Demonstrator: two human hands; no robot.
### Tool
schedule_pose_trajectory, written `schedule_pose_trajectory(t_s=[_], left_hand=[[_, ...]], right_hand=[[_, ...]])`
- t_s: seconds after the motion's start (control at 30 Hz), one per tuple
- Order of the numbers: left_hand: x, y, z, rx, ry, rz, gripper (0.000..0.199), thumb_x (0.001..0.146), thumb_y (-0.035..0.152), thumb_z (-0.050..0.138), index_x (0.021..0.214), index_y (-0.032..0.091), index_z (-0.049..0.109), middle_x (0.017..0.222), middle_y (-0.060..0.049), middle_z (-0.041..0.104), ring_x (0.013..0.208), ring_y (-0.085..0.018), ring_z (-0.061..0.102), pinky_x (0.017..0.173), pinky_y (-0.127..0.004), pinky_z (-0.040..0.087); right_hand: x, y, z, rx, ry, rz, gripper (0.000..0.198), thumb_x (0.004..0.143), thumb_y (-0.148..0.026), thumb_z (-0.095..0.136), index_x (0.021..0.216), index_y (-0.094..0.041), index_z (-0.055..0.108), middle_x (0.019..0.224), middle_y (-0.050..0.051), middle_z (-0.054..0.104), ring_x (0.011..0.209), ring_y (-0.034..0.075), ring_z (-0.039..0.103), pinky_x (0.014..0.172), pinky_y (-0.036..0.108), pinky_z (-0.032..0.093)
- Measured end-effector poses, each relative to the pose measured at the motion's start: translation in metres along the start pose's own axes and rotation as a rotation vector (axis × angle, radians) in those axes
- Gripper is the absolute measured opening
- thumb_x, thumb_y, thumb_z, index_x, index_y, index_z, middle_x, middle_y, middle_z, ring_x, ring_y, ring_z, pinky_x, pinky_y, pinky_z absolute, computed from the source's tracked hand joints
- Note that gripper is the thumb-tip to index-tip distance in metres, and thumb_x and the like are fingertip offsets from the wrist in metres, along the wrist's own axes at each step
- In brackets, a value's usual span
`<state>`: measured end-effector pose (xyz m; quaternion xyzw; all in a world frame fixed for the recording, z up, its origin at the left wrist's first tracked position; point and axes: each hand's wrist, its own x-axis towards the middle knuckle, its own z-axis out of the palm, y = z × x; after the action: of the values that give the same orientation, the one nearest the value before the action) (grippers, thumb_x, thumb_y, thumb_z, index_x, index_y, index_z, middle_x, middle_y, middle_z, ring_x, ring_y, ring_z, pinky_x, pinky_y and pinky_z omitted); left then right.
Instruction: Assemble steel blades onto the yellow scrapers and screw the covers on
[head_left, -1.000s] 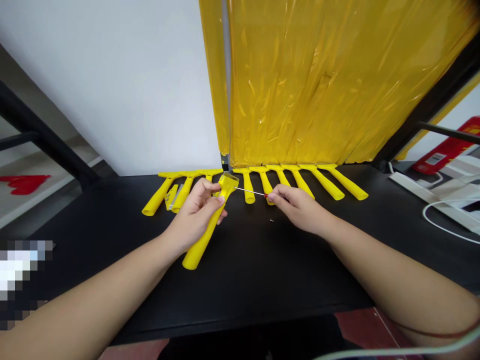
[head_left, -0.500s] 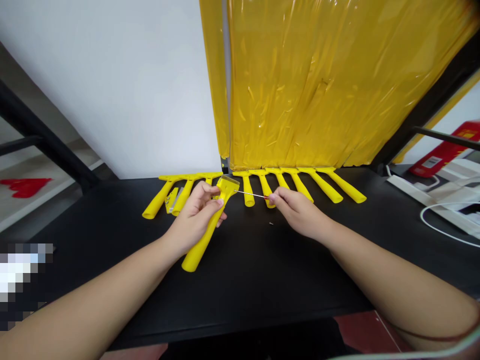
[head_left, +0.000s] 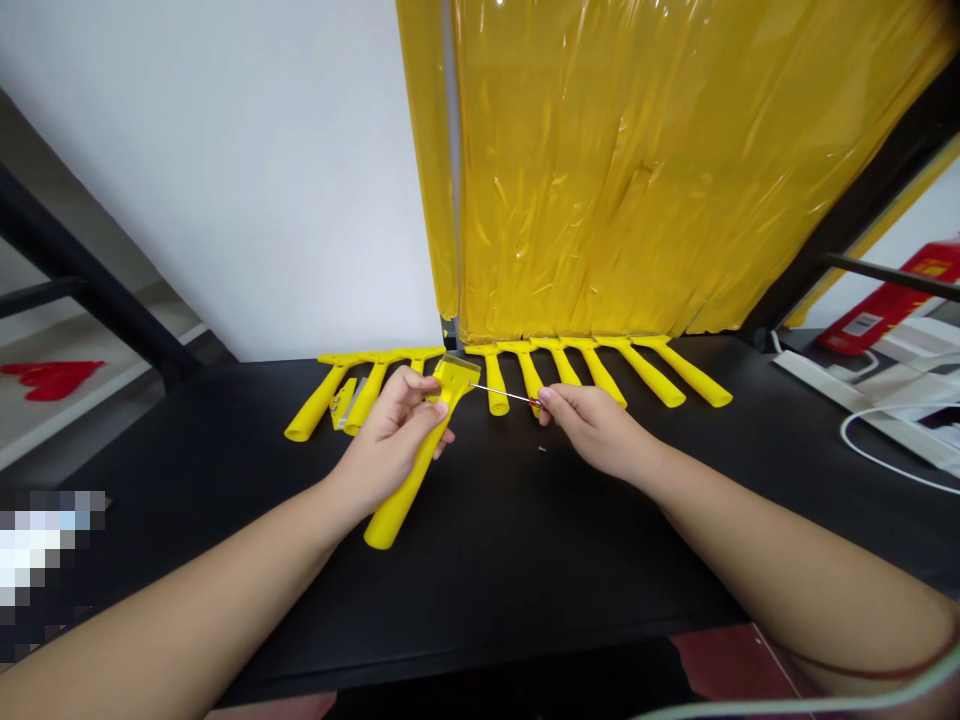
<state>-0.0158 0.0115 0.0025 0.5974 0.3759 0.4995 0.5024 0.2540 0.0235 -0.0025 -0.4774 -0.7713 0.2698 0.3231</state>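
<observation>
Your yellow scraper [head_left: 411, 480] has dipped its head slightly toward 6 o'clock, your screwdriver [head_left: 504, 393] tip following.

In our left hand [head_left: 395, 425] we hold a yellow plastic tool with flared head and tubular handle [head_left: 406, 490]. Our right hand [head_left: 589, 420] grips a thin metal-shafted screwdriver [head_left: 501, 394], tip at that head. Matching yellow plastic tools [head_left: 700, 380] line the smooth black surface's [head_left: 480, 580] far edge; a tiny metallic screw [head_left: 541, 449] lies nearer us.
</observation>
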Motion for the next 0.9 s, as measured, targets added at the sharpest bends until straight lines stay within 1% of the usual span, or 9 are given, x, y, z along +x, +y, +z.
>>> schedule_pose_trajectory(t_s=[0.1, 0.13, 0.2, 0.27, 0.37, 0.53, 0.6, 0.77, 0.9], left_hand=[[0.000, -0.001, -0.001, 0.008, 0.003, 0.008, 0.021, 0.095, 0.027, 0.065, 0.102, 0.024, 0.046, 0.092, 0.004, 0.054, 0.067, -0.011, 0.067, 0.056, -0.024, 0.052], [0.001, -0.002, -0.001, 0.011, 0.005, 0.014, 0.021, 0.095, 0.027, 0.066, 0.101, 0.024, 0.045, 0.093, 0.004, 0.054, 0.067, -0.011, 0.067, 0.056, -0.023, 0.052], [0.001, -0.001, -0.002, 0.016, 0.007, 0.023, 0.022, 0.094, 0.027, 0.066, 0.100, 0.024, 0.045, 0.094, 0.004, 0.054, 0.067, -0.010, 0.067, 0.056, -0.023, 0.052], [0.001, 0.000, -0.002, 0.018, 0.006, 0.025, 0.022, 0.094, 0.027, 0.066, 0.100, 0.024, 0.045, 0.095, 0.004, 0.054, 0.066, -0.010, 0.067, 0.057, -0.023, 0.052], [0.001, 0.000, -0.001, 0.018, 0.001, 0.025, 0.021, 0.094, 0.026, 0.065, 0.100, 0.024, 0.045, 0.096, 0.004, 0.054, 0.065, -0.009, 0.067, 0.057, -0.024, 0.053], [0.000, 0.001, 0.001, 0.018, -0.002, 0.040, 0.022, 0.093, 0.026, 0.067, 0.098, 0.023, 0.046, 0.092, 0.004, 0.055, 0.064, -0.010, 0.066, 0.055, -0.024, 0.051], [0.000, 0.001, 0.001, 0.016, -0.001, 0.047, 0.022, 0.093, 0.026, 0.067, 0.098, 0.024, 0.046, 0.090, 0.004, 0.055, 0.063, -0.010, 0.066, 0.056, -0.024, 0.051], [0.000, 0.001, -0.001, 0.030, -0.006, 0.053, 0.022, 0.093, 0.026, 0.068, 0.098, 0.024, 0.046, 0.085, 0.005, 0.056, 0.062, -0.010, 0.065, 0.058, -0.025, 0.052], [0.000, -0.001, -0.002, 0.032, -0.017, 0.069, 0.021, 0.095, 0.028, 0.067, 0.099, 0.024, 0.047, 0.083, 0.005, 0.056, 0.064, -0.012, 0.066, 0.057, -0.025, 0.052]], right_hand=[[-0.002, -0.001, 0.001, 0.056, -0.053, -0.025, 0.022, 0.104, -0.046, 0.051, 0.103, -0.024, 0.053, 0.075, -0.003, 0.056, 0.068, 0.018, 0.052, 0.065, 0.031, 0.040], [-0.003, -0.002, 0.001, 0.063, -0.054, -0.030, 0.020, 0.103, -0.044, 0.055, 0.105, -0.025, 0.049, 0.074, -0.004, 0.055, 0.065, 0.017, 0.050, 0.063, 0.030, 0.039], [-0.005, -0.005, 0.002, 0.050, -0.018, -0.028, 0.018, 0.102, -0.040, 0.057, 0.103, -0.025, 0.047, 0.075, -0.004, 0.055, 0.064, 0.016, 0.049, 0.061, 0.029, 0.037], [-0.005, -0.005, 0.002, 0.009, 0.030, -0.009, 0.020, 0.103, -0.042, 0.054, 0.096, -0.024, 0.049, 0.074, -0.003, 0.054, 0.064, 0.016, 0.048, 0.060, 0.030, 0.036], [-0.002, -0.003, 0.004, -0.008, 0.051, 0.021, 0.032, 0.105, -0.047, 0.049, 0.086, -0.022, 0.055, 0.071, -0.001, 0.053, 0.065, 0.017, 0.048, 0.062, 0.031, 0.036], [0.001, 0.003, 0.010, 0.168, -0.020, 0.097, 0.050, 0.108, -0.055, 0.037, 0.075, -0.022, 0.055, 0.065, -0.002, 0.048, 0.061, 0.016, 0.047, 0.060, 0.030, 0.037], [0.000, 0.003, 0.011, 0.190, -0.028, 0.094, 0.048, 0.107, -0.056, 0.038, 0.078, -0.022, 0.055, 0.066, -0.003, 0.047, 0.060, 0.016, 0.046, 0.060, 0.030, 0.037], [-0.003, -0.002, 0.012, 0.084, -0.026, -0.009, 0.031, 0.105, -0.049, 0.050, 0.088, -0.024, 0.052, 0.074, -0.003, 0.052, 0.068, 0.016, 0.049, 0.064, 0.030, 0.038], [-0.002, -0.004, 0.014, 0.148, -0.010, 0.009, 0.034, 0.105, -0.050, 0.048, 0.084, -0.023, 0.053, 0.071, -0.002, 0.050, 0.066, 0.016, 0.047, 0.062, 0.030, 0.037]])
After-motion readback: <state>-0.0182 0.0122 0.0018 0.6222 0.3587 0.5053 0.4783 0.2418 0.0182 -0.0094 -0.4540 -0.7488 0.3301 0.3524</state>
